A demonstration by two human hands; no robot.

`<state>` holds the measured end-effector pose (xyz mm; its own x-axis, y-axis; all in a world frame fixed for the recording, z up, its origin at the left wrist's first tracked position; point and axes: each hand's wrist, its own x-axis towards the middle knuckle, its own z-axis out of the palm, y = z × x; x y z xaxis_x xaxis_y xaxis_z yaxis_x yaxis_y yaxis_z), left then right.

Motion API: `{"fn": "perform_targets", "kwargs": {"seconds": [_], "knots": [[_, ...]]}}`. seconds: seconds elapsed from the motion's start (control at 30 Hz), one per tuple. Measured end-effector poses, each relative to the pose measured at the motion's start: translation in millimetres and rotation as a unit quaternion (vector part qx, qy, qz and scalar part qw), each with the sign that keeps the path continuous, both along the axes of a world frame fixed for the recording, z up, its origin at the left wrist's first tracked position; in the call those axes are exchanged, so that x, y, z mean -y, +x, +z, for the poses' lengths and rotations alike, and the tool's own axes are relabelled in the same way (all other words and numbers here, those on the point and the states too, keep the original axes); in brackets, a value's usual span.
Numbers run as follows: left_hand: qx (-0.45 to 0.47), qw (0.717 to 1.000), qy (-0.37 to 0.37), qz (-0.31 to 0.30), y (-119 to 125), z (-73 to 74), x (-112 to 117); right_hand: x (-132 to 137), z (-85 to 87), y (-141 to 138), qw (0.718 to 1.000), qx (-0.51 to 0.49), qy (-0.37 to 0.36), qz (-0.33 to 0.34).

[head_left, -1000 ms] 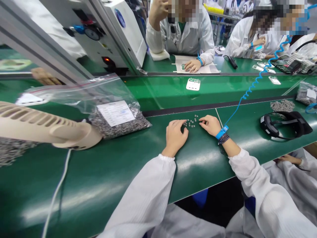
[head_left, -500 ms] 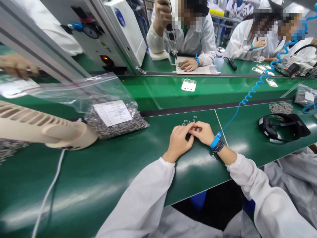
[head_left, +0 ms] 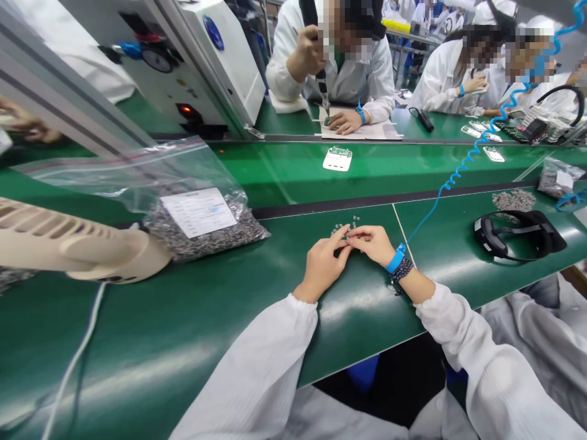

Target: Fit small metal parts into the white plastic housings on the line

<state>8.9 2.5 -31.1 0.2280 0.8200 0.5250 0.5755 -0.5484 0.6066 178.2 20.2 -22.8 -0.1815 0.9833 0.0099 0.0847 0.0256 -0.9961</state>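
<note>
While left hand (head_left: pixel 326 263) and right hand (head_left: pixel 373 243) meet over tiny metal pieces (head_left: pixel 343 230), fingers (head_left: pixel 347 235) pinched, glossy green belt (head_left: pixel 229 318) beneath

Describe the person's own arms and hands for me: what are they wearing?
Both arms wear loose white sleeves with gathered cuffs. The left hand and right hand are bare, ungloved. The right wrist has a blue wrist strap with a blue coiled cord, plus dark beaded bracelets.

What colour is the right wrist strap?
The wrist strap is bright blue, clearest in the head view.
</note>
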Motion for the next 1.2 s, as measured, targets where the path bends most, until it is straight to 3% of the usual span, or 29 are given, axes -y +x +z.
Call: {"fn": "perform_targets", "kwargs": {"seconds": [0.37, 0.53, 0.93, 1.2], "knots": [[0.030, 0.999, -0.027, -0.001, -0.1, 1.1, 0.5, -5.1, -2.8, 5.0, 0.999, -0.042, 0.005, 0.007], [0.020, 0.998, -0.054, 0.016, -1.3, 3.4, 0.2, -2.3, -1.2, 4.3, 0.999, -0.005, 0.036, 0.012], [-0.020, 0.998, -0.044, -0.026, -1.0, 3.0, 0.8, -3.2, -3.9, 5.8, 0.997, 0.051, 0.054, -0.003], [-0.018, 0.999, -0.051, -0.004, 0.2, 5.0, 1.8, -3.5, 2.3, 5.3, 0.995, 0.061, 0.080, -0.012]]}}
